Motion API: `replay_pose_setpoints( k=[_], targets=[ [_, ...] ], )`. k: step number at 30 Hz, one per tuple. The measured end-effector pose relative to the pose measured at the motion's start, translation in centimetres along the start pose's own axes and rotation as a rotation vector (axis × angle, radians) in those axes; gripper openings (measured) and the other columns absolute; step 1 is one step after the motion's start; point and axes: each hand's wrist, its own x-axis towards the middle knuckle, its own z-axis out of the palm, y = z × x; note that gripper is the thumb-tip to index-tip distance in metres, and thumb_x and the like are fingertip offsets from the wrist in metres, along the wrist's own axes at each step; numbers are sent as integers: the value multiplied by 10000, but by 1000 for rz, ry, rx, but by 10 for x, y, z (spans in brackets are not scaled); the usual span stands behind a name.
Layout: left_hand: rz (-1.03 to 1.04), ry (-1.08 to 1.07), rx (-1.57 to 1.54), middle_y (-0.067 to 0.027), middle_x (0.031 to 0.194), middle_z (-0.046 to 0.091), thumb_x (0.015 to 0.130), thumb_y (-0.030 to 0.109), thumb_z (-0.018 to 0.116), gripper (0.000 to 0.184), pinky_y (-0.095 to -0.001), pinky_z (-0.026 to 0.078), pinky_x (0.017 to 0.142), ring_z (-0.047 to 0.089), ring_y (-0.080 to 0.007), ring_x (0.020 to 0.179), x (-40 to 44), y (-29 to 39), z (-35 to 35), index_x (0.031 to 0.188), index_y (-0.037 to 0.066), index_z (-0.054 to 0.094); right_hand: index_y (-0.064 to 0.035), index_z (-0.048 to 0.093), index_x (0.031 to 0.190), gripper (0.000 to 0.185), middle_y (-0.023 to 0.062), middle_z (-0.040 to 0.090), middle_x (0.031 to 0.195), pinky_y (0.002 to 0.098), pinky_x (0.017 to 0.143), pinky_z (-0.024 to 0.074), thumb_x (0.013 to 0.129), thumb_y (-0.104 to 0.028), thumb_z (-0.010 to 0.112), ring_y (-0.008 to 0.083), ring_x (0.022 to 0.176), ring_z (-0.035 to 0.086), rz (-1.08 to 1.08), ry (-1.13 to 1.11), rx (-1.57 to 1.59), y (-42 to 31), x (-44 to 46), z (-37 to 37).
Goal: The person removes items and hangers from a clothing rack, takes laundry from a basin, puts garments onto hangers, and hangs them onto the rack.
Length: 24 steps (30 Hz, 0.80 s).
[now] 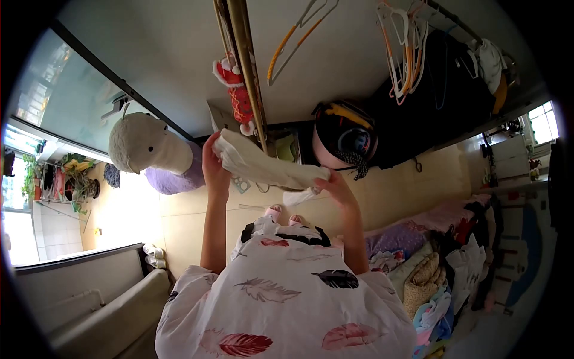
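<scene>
A white piece of cloth (263, 169), likely a garment, is stretched between my two hands in front of my body. My left hand (214, 163) is closed on its upper left end. My right hand (336, 186) grips the other end, slightly lower. A loose white part of the cloth (299, 197) hangs below, near my right hand. The folds hide what kind of garment it is. Beyond the cloth, a red and white stocking ornament (240, 99) hangs on a wooden post.
Several hangers (406, 54) hang from a rail at upper right, with an orange and white hanger (299, 36) nearby. A pink bin (329, 143) stands ahead. A large plush toy (140, 143) sits at left. Clothes (424, 275) lie piled on a bed at right.
</scene>
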Motion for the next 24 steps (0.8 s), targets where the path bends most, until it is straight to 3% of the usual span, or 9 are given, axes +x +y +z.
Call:
replay_pose_setpoints(
  k=[3, 4, 6, 11, 13, 15, 16, 22, 24],
  targets=[
    [137, 9, 215, -61, 1033, 530, 735, -62, 566, 517, -237, 409, 818, 504, -136, 970, 7, -25, -26, 1203, 30, 366, -19, 535, 973, 245, 17, 556, 865, 211, 616, 432, 775, -139, 618, 78, 769, 529, -131, 114, -170, -11, -6, -1],
    [129, 62, 262, -52, 907, 562, 729, -62, 562, 437, -226, 413, 779, 526, -127, 889, 6, -32, -33, 1141, 20, 441, -19, 535, 973, 245, 17, 556, 865, 211, 616, 432, 775, -139, 618, 78, 769, 529, -130, 112, -173, -13, -7, -2],
    [89, 44, 342, -56, 857, 570, 714, -66, 561, 393, -233, 419, 761, 539, -140, 847, 8, -43, -41, 1089, 24, 484, -8, 548, 949, 216, 35, 561, 866, 219, 617, 429, 789, -141, 602, 85, 778, 533, -366, 380, -581, -16, -10, -3],
    [158, -94, 841, -108, 837, 593, 677, -75, 531, 244, -298, 420, 740, 549, -244, 830, -2, -45, -40, 890, 39, 564, 3, 568, 955, 243, 40, 569, 760, 220, 593, 410, 795, -177, 598, 90, 680, 518, -306, 522, -560, -44, -22, -4],
    [94, -129, 776, -82, 854, 577, 693, -69, 525, 240, -295, 407, 762, 531, -207, 854, -11, -68, -46, 907, 39, 536, 1, 576, 961, 244, 21, 554, 690, 206, 542, 387, 799, -182, 593, 69, 629, 489, -284, 542, -591, -47, -28, -4],
    [-209, -184, 371, -69, 923, 540, 704, -70, 522, 308, -275, 400, 771, 504, -169, 868, -16, -90, -55, 989, 40, 475, 8, 579, 873, 199, -3, 520, 620, 192, 475, 344, 799, -176, 597, 37, 559, 447, -260, 565, -599, -46, -31, -5],
    [-424, -254, 501, -82, 975, 495, 721, -66, 512, 396, -256, 401, 777, 472, -153, 895, -19, -88, -60, 1076, 33, 367, 10, 563, 806, 188, -14, 492, 592, 190, 457, 322, 797, -174, 601, 26, 538, 420, -277, 547, -566, -50, -34, -1],
    [-639, -510, -42, -130, 953, 496, 744, 18, 567, 467, -272, 431, 753, 487, -187, 926, -37, -121, -76, 1107, 8, 273, 8, 489, 646, 260, -34, 444, 538, 194, 431, 298, 788, -168, 616, 16, 505, 374, -215, 473, -519, -40, -39, 16],
    [-695, -484, 182, -136, 932, 503, 726, 69, 610, 502, -276, 439, 730, 503, -190, 901, -38, -123, -66, 1101, 0, 284, 7, 486, 637, 265, -31, 445, 529, 196, 430, 300, 774, -169, 628, 16, 503, 371, -174, 461, -520, -35, -39, 15]
  ],
)
